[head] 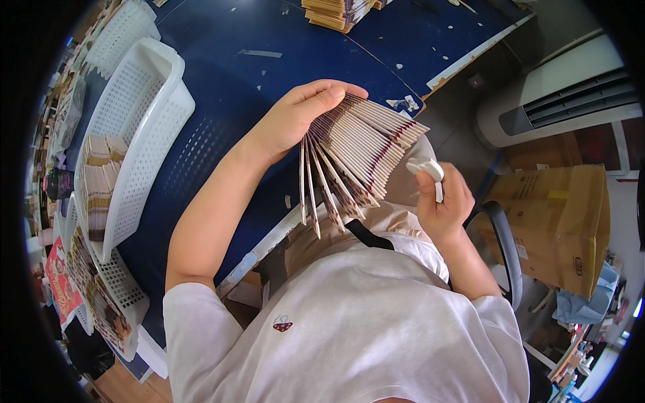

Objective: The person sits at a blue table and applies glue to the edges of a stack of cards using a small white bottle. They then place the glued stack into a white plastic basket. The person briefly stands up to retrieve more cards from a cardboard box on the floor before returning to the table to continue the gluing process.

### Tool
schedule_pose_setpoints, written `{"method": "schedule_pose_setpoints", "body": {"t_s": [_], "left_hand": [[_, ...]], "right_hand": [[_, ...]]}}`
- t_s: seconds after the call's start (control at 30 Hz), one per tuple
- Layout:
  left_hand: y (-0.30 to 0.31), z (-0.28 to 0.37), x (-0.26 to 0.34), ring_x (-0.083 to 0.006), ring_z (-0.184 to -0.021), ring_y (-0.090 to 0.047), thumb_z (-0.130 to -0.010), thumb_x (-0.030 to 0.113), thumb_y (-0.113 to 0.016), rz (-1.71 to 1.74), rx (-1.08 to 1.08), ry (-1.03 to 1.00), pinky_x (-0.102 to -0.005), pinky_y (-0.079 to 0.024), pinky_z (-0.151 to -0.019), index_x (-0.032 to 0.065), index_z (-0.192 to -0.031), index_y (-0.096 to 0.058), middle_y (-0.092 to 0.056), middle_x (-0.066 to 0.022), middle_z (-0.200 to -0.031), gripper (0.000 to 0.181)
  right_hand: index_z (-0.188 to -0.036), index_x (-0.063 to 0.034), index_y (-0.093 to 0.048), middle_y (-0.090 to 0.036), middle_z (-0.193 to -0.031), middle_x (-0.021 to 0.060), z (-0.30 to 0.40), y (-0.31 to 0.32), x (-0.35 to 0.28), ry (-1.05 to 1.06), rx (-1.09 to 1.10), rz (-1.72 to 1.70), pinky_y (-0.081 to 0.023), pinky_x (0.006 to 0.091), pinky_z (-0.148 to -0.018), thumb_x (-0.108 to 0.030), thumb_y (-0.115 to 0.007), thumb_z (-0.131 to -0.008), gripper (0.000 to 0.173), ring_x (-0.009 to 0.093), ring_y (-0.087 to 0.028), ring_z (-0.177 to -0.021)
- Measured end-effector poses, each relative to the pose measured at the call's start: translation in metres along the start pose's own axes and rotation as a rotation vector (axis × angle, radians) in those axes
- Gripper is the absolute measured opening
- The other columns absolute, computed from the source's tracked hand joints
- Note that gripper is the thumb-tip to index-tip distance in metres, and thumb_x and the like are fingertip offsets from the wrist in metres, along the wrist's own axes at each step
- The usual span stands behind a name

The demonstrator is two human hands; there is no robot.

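My left hand (315,108) grips one end of a fanned stack of thin printed pieces (363,146), with its thumb on top. Their pale edges carry dark red marks at the far ends, and several pieces hang apart from the rest on the left. Just right of the fan, my right hand (446,201) pinches a small white object (426,168) between thumb and fingers; its exact kind cannot be told. A gap shows between this object and the fan. Both hands are above my lap, by the edge of a blue table (216,65).
On the left, a white perforated plastic basket (151,151) holds more stacked pieces (101,186). Another bundle (330,12) lies at the table's far side, with white scraps (405,103) near the corner. To the right are a chair armrest (504,247), a cardboard box (549,221) and a white vented appliance (559,95).
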State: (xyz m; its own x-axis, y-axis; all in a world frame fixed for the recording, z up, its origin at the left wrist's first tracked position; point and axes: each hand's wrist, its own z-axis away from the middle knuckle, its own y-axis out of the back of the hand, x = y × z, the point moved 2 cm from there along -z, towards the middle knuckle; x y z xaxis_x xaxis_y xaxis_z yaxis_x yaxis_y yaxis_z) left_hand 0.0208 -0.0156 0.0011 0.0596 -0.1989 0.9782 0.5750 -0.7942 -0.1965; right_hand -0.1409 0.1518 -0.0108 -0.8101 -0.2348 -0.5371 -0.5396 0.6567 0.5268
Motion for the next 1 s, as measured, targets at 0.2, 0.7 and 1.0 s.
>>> {"method": "schedule_pose_setpoints", "body": {"t_s": [0.2,0.7,1.0], "left_hand": [[0.001,-0.001,0.0,-0.012,-0.092,-0.057,-0.093,0.026,-0.043,-0.026,0.001,-0.013,-0.0227,-0.045,-0.082,-0.0001,-0.112,-0.055,-0.059,-0.0078,-0.103,0.034],[0.003,-0.001,0.001,-0.0126,-0.094,-0.057,-0.093,0.024,-0.043,-0.045,-0.047,-0.024,-0.0221,-0.045,-0.083,0.0005,-0.115,-0.054,-0.059,-0.0082,-0.104,0.034],[0.003,0.0,0.0,-0.0125,-0.093,-0.056,-0.093,0.024,-0.043,-0.012,-0.045,-0.022,-0.0222,-0.044,-0.083,0.0006,-0.114,-0.055,-0.059,-0.008,-0.103,0.033]], "right_hand": [[-0.08,-0.0016,-0.055,-0.054,-0.066,0.0101,-0.014,-0.017,0.004,0.019,-0.042,-0.008,-0.041,0.0301,-0.045,-0.005,-0.064,-0.079,0.01,0.025,-0.051,-0.053],[-0.076,-0.0019,-0.055,-0.051,-0.063,0.0101,-0.005,-0.018,0.001,-0.012,-0.09,0.035,-0.038,0.0305,-0.043,-0.005,-0.065,-0.078,0.011,0.023,-0.049,-0.049],[-0.081,-0.001,-0.058,-0.054,-0.064,0.0088,-0.009,0.0,-0.009,0.072,0.025,0.029,-0.038,0.0257,-0.042,-0.007,-0.066,-0.078,0.011,0.019,-0.049,-0.048]]}}
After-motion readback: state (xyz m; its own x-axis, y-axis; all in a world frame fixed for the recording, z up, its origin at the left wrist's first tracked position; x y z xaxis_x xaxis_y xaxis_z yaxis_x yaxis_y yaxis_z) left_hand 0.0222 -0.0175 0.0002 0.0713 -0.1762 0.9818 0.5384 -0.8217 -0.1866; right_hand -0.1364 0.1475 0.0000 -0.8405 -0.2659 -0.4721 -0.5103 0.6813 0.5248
